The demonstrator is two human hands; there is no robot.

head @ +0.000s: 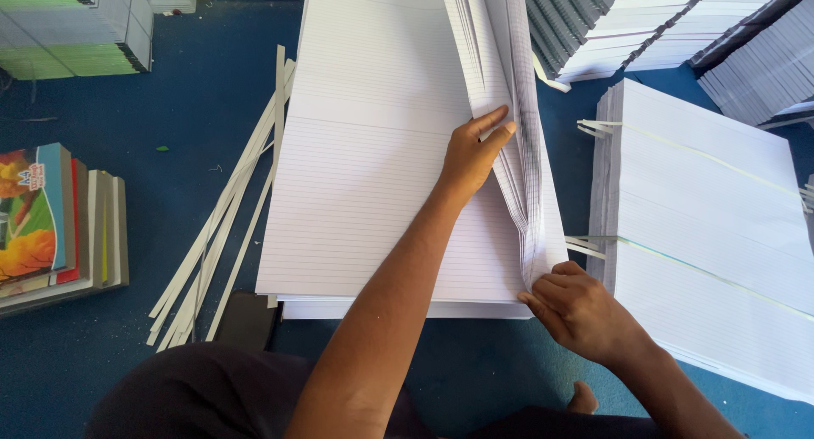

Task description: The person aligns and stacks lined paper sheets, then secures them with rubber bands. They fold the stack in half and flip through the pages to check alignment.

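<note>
A large stack of white ruled paper sheets [373, 151] lies on the blue floor in front of me. Along its right side a bundle of sheets [500, 75] is lifted and curled upward. My left hand [475, 151] reaches across the stack, its fingers pressed against the raised bundle near the middle. My right hand [577, 308] pinches the lower corner of the lifted sheets at the near right edge of the stack.
Another tall stack of ruled paper [704, 227] with thin paper strips across it lies at the right. Long paper offcut strips [225, 236] lie left of the main stack. Colourful book covers [51, 223] are piled at far left. Bound book stacks [678, 24] fill the top right.
</note>
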